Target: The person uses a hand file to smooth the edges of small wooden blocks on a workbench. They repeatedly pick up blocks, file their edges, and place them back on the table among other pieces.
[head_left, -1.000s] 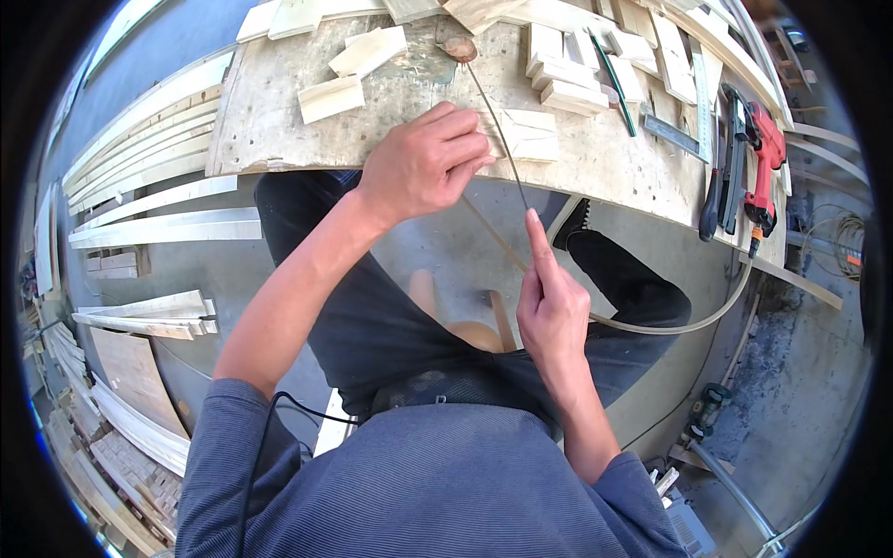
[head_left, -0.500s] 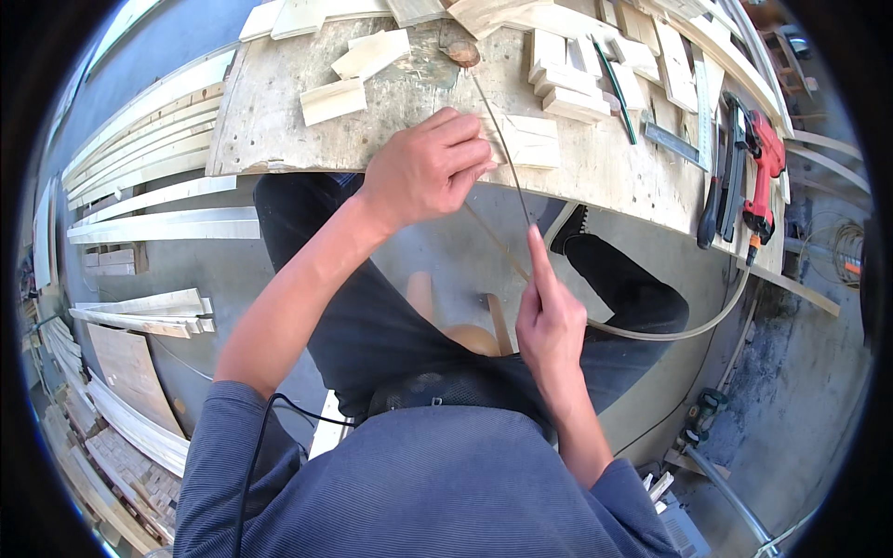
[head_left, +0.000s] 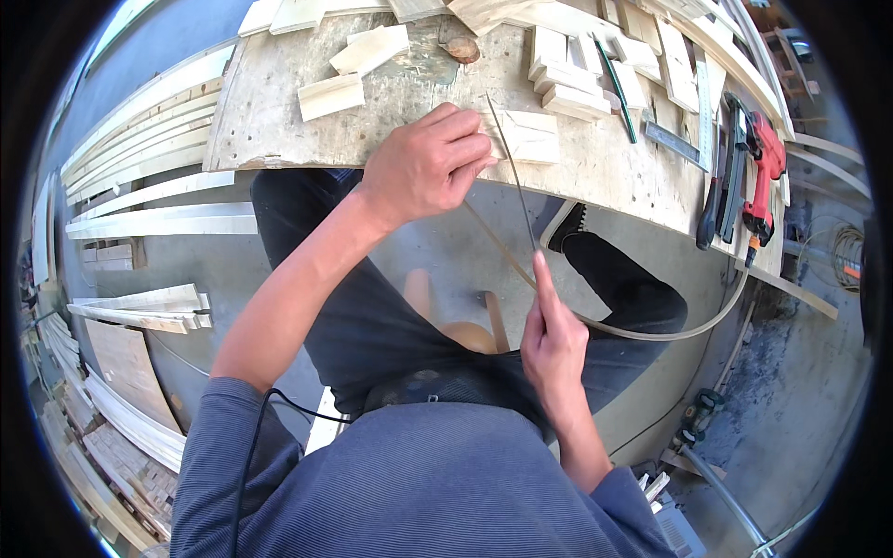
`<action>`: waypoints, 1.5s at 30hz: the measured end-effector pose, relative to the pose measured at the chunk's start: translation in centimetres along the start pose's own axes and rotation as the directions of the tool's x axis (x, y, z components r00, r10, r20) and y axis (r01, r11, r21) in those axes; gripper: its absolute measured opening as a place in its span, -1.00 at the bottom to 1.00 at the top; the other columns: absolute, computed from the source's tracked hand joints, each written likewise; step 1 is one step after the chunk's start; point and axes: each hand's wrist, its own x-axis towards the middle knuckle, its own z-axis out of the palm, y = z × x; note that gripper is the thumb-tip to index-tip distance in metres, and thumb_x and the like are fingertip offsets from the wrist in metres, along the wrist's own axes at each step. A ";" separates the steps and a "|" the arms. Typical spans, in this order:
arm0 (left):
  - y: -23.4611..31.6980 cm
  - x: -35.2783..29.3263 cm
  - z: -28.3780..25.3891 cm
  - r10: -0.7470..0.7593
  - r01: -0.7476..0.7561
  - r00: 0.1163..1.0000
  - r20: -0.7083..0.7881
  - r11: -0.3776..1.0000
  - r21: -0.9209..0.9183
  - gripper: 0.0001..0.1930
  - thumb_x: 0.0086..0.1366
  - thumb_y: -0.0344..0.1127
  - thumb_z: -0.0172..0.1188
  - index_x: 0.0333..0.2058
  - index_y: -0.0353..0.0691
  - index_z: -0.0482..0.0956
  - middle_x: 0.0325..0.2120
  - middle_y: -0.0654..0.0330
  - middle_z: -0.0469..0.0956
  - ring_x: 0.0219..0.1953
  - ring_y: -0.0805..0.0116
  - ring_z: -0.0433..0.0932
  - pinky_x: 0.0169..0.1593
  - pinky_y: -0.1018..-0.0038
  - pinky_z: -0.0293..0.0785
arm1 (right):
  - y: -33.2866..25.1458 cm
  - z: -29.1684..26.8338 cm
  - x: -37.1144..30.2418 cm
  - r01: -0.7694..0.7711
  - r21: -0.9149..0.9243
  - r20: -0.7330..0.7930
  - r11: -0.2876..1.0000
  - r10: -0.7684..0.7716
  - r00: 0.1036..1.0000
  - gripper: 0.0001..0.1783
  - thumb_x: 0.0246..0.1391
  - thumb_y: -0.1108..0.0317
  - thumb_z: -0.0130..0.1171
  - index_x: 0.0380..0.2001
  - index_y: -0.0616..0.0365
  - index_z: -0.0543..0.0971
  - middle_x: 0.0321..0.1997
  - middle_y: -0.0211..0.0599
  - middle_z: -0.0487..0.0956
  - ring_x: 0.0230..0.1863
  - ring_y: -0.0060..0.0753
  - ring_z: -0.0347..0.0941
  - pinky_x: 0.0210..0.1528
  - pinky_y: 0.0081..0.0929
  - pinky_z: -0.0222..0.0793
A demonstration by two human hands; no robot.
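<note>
My right hand (head_left: 555,330) is closed round the lower end of a slim, dark, tapering rod that looks like a thin file (head_left: 517,177), index finger stretched along it. The file slants up and left, its tip over the workbench (head_left: 419,102). At the bench's front edge my left hand (head_left: 430,163) is closed, thumb against bent fingers, close beside the file. What it pinches is hidden behind the fingers. Just right of the file lies a flat pale wood block (head_left: 532,138) with lines on its face.
Several wood offcuts (head_left: 331,97) and an oval brown wood piece (head_left: 461,50) lie on the bench. At right are a green pencil (head_left: 618,88), a metal square (head_left: 672,142) and a red-and-black nail gun (head_left: 765,167). Its hose (head_left: 688,333) loops over my right leg.
My right hand has drawn back toward my body, pulling the file down with it, so its tip is farther from the oval wood piece. The left hand stays almost in place.
</note>
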 end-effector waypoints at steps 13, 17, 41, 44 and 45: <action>-0.2 0.3 -0.3 -0.023 0.023 1.000 0.020 1.000 0.003 -0.86 0.29 -0.44 0.51 -0.28 -0.26 0.69 -0.17 0.13 0.71 -0.11 0.06 0.70 -0.08 0.26 0.68 | 0.7 -0.1 0.5 0.024 0.027 0.001 0.999 -0.024 1.000 -0.10 0.26 0.63 0.21 0.64 -0.21 0.45 -0.39 -0.04 0.65 -0.43 0.04 0.64 -0.25 -0.06 0.61; -0.2 0.1 -0.2 -0.040 0.041 0.998 0.040 0.999 -0.029 -0.86 0.30 -0.43 0.51 -0.28 -0.26 0.68 -0.17 0.12 0.70 -0.10 0.04 0.70 -0.08 0.25 0.69 | -0.5 -0.1 2.9 -0.007 0.030 0.016 1.000 0.007 1.000 -0.10 0.25 0.64 0.21 0.64 -0.21 0.46 -0.43 -0.03 0.60 -0.47 0.03 0.60 -0.28 -0.06 0.58; 0.9 0.4 -0.6 0.007 -0.005 1.000 -0.014 0.991 0.134 -0.89 0.29 -0.40 0.45 -0.30 -0.14 0.66 -0.22 0.20 0.62 0.07 0.10 0.69 0.26 0.08 0.58 | -0.4 1.0 2.6 -0.084 0.234 -0.107 0.969 0.112 0.988 -0.19 0.41 0.67 0.08 0.68 0.01 0.37 -0.50 -0.16 0.43 -0.53 -0.32 0.34 -0.32 -0.47 0.44; 1.5 -0.1 -0.8 -0.076 0.074 0.997 0.033 0.994 0.078 -0.86 0.26 -0.38 0.53 -0.25 -0.12 0.73 -0.13 0.22 0.68 0.05 0.11 0.65 0.15 0.17 0.57 | -0.8 1.0 3.0 -0.070 0.261 -0.088 0.963 0.096 0.992 -0.20 0.44 0.65 0.09 0.68 -0.04 0.37 -0.49 -0.15 0.43 -0.52 -0.33 0.34 -0.30 -0.46 0.45; 2.6 -0.4 -1.1 -0.108 0.102 0.993 0.058 0.990 0.093 -0.84 0.25 -0.36 0.54 -0.24 -0.11 0.74 -0.13 0.23 0.68 0.00 0.12 0.63 0.10 0.20 0.57 | -0.9 1.0 3.3 -0.065 0.278 -0.087 0.958 0.092 0.992 -0.21 0.45 0.64 0.09 0.68 -0.06 0.38 -0.49 -0.15 0.43 -0.52 -0.33 0.34 -0.29 -0.46 0.46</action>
